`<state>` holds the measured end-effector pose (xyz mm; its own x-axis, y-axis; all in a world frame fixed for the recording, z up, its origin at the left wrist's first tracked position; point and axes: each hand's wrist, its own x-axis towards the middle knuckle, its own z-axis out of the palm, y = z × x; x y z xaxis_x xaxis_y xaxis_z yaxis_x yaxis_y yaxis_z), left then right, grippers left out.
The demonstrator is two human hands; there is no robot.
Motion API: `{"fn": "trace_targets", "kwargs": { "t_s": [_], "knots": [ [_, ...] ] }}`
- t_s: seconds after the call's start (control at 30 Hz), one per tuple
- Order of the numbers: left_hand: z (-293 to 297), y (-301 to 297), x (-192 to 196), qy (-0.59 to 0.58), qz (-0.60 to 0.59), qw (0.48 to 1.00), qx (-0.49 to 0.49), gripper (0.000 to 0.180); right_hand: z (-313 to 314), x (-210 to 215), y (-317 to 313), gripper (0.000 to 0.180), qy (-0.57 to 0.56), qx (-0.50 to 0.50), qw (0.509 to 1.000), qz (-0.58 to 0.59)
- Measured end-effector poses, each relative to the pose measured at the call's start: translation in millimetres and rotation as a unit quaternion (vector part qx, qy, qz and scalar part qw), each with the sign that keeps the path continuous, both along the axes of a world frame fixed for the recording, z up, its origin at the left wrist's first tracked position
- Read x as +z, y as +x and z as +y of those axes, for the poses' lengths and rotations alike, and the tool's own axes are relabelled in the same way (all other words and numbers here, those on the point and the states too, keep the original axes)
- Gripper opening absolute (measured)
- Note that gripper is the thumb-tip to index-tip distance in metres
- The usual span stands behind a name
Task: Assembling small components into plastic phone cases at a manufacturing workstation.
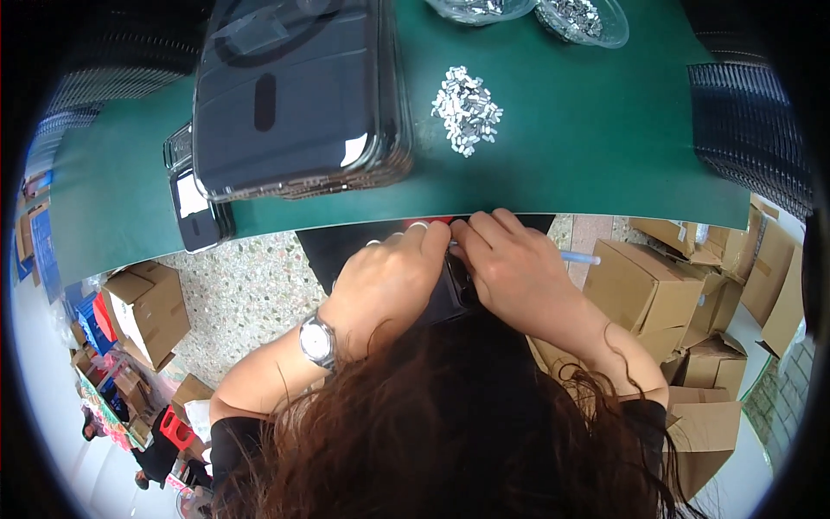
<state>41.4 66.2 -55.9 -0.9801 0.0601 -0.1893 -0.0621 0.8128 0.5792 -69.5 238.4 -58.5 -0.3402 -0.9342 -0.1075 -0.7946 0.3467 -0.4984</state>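
Note:
My left hand [393, 272], with rings on its fingers, is closed at the table's front edge. Its fingertips meet those of my right hand [512, 270], and they grip a dark glossy phone case [460, 281] between them, mostly hidden by the hands. A pale blue pen-like stick [579, 258] juts out to the right from under my right hand, which is curled round it. Beyond the hands lies a loose pile of small silver metal pieces [467, 111]. To its left rises a tall stack of clear-edged dark phone cases [303, 112].
Smaller cases [197, 212] lie beside the tall stack on the green table [562, 130]. Two clear bowls [605, 26] of silver pieces stand at the back. Rows of stacked cases [750, 121] line the right side. Cardboard boxes [644, 285] crowd the floor at right.

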Motion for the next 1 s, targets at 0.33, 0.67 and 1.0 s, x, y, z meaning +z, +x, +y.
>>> {"fn": "trace_targets", "kwargs": {
  "t_s": [0.33,0.67,1.0],
  "knots": [
    [-13.2,-3.2,9.7,0.180,-0.031,0.974,0.134,0.016,-11.8,29.9,-63.3,0.023,-0.111,-0.155,0.972,-0.140],
    [-13.3,-4.5,17.8,0.239,-0.021,0.962,0.128,0.015,-130.5,20.3,-201.3,0.026,-0.062,-0.116,0.972,0.194],
    [-21.8,-1.9,13.8,0.273,-0.025,0.947,0.164,0.016,-152.6,19.6,-206.8,0.026,0.091,-0.059,0.976,0.190]
  ]
}}
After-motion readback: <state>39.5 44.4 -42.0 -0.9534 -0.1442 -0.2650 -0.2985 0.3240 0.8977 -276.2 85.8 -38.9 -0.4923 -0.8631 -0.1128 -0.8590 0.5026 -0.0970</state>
